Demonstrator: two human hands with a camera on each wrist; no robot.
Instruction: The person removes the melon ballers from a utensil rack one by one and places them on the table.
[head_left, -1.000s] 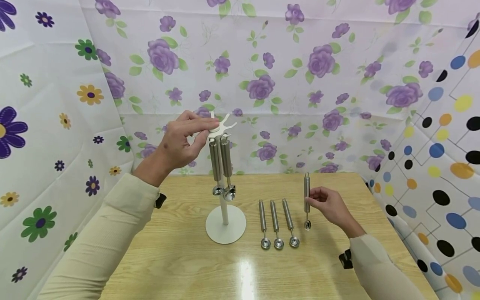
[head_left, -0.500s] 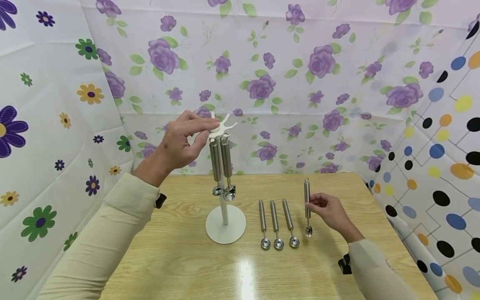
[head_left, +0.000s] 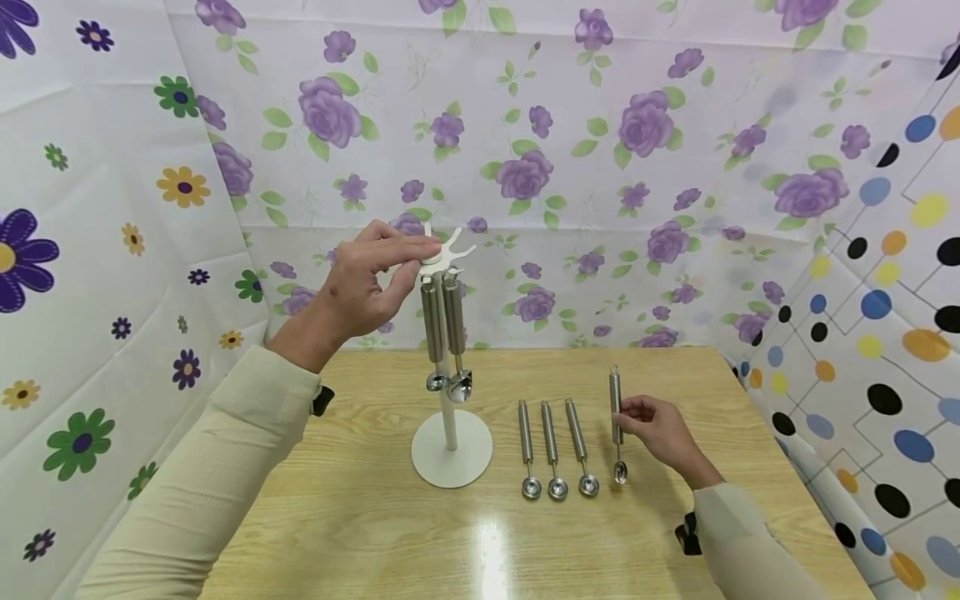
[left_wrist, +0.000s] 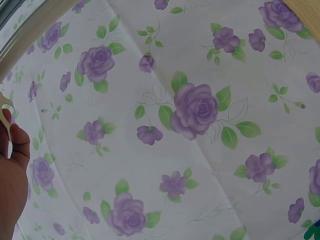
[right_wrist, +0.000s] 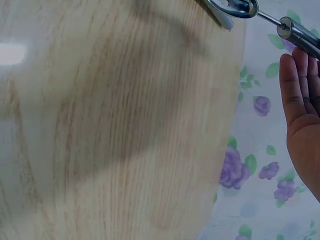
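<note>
My left hand [head_left: 375, 275] holds the white hanging stand [head_left: 450, 425] at its top hub, fingers over the hub and thumb below. In the left wrist view only part of that hand [left_wrist: 12, 185] shows, at the left edge. Two steel utensils hang from the stand's hooks: a small spoon [head_left: 433, 333] and, beside it, one with a larger bowl [head_left: 461, 385]. My right hand [head_left: 660, 429] pinches a small steel spoon [head_left: 616, 392] by its handle, ring end up and bowl low over the table. In the right wrist view, this spoon's handle [right_wrist: 297, 35] lies above the fingers [right_wrist: 291, 80].
Three similar steel spoons [head_left: 551, 442] lie side by side on the wooden table [head_left: 360, 517], between the stand and my right hand. Floral cloth [head_left: 525, 108] hangs behind the table. Patterned cloths [head_left: 870, 325] close off both sides.
My right hand has lowered the spoon toward the table and slightly nearer to me. The left hand stays on the stand's top. The hanging utensils and the lying spoons have not moved.
</note>
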